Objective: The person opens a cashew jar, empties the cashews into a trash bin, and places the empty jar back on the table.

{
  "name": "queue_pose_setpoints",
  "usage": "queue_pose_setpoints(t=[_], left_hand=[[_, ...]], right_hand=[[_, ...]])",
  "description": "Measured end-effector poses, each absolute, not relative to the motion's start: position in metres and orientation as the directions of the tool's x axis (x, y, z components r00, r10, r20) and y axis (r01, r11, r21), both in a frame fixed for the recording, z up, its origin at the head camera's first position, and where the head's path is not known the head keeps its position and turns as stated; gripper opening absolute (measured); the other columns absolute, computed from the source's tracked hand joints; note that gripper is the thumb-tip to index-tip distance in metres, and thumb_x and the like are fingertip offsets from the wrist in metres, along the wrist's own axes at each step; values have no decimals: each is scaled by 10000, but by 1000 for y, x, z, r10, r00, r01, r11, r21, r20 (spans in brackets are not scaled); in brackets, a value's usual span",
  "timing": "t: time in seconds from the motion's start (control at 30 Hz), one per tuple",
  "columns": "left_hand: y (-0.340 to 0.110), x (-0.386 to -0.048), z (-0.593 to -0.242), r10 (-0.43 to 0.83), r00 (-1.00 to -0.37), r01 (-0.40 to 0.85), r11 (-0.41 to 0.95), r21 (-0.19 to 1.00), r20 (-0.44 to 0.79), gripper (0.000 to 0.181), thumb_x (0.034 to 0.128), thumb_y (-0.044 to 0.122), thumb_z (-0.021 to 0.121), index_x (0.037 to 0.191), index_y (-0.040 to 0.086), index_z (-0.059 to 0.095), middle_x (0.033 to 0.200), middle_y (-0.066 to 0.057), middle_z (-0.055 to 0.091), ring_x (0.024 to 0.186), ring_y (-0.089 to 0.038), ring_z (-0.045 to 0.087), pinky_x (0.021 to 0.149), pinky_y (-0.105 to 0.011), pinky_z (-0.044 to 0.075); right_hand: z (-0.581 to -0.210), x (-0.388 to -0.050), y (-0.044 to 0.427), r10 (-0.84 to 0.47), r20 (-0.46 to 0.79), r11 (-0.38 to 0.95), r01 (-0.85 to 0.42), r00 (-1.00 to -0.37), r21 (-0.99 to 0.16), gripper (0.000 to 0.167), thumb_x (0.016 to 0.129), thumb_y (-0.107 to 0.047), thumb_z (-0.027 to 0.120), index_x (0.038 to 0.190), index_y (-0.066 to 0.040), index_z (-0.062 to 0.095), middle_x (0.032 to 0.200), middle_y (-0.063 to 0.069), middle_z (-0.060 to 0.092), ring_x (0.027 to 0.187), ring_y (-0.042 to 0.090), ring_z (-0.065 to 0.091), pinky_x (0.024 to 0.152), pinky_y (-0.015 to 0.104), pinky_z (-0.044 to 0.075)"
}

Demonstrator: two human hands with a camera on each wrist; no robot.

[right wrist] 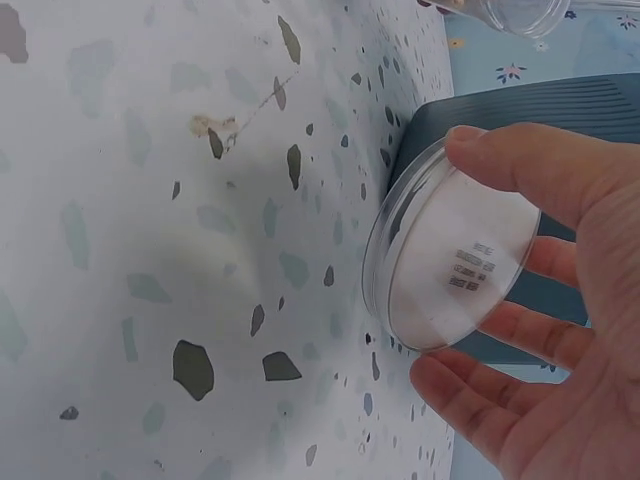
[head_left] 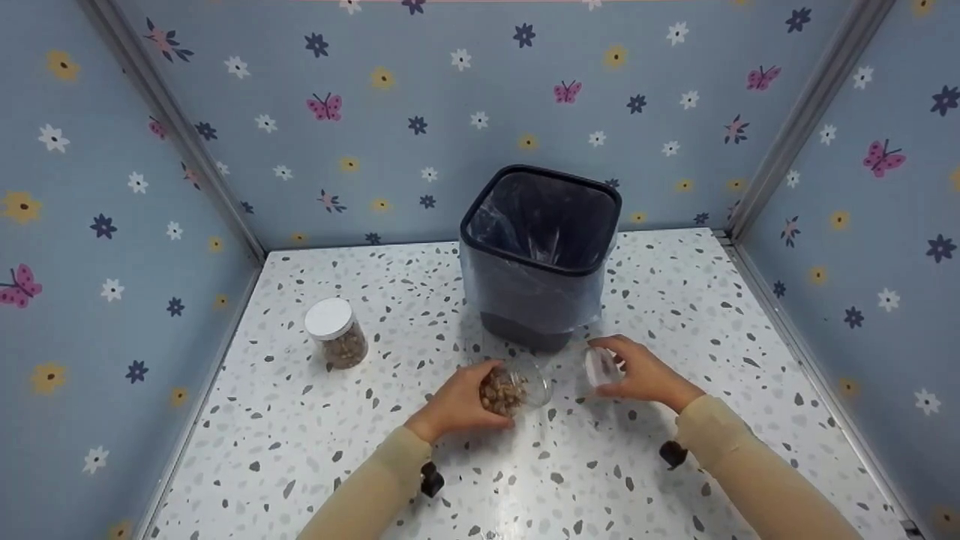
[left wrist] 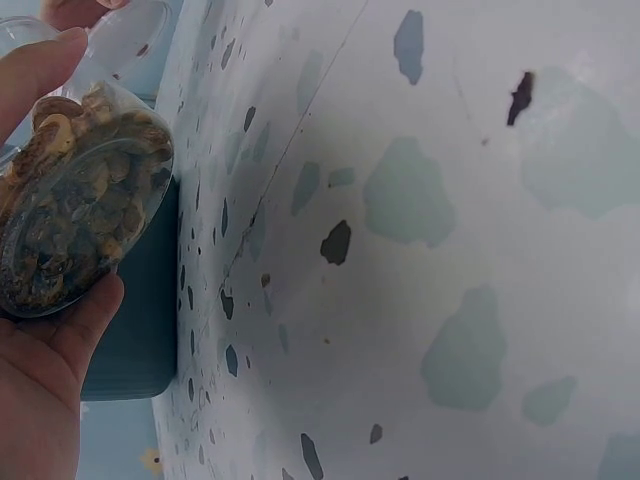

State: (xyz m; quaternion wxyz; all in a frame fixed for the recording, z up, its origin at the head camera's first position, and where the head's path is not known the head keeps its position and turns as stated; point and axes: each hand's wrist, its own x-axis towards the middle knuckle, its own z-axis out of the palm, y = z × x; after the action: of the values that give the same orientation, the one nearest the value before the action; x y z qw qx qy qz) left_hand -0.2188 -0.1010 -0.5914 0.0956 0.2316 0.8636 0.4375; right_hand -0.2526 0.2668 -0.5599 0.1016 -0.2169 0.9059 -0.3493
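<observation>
My left hand (head_left: 463,403) grips a clear jar (head_left: 534,381) lying tilted, its mouth to the right. Brown dried pieces (left wrist: 95,195) fill much of the jar in the left wrist view, with the thumb above and fingers below. Just to the right, my right hand (head_left: 637,373) holds a clear round plastic container (head_left: 602,367) by its edge, between thumb and fingers. A white printed label (right wrist: 470,255) covers its round end in the right wrist view. The two containers are apart, with their open sides roughly facing each other.
A dark bin (head_left: 525,296) with a clear plastic liner stands just behind the hands. At the left is an upright jar (head_left: 341,341) with a white lid and brown contents. Flower-patterned panels (head_left: 375,112) border the speckled tabletop (head_left: 300,435) on three sides.
</observation>
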Motion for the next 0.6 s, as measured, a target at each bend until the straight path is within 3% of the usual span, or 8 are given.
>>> queue_pose_setpoints(t=[0.6], left_hand=[[-101,-219,-593,492,-870,308,484,819,36,1027,695,305,1028,1559,38,541,1497,-119,652,1357,-315,635,1220,-523,481]], right_hand=[[-565,-257,285,-417,-51,699,-285,-907,-656,832,829,-207,932,1541,-14,547,1481,255,596,1215,421,642,1012,595,568]])
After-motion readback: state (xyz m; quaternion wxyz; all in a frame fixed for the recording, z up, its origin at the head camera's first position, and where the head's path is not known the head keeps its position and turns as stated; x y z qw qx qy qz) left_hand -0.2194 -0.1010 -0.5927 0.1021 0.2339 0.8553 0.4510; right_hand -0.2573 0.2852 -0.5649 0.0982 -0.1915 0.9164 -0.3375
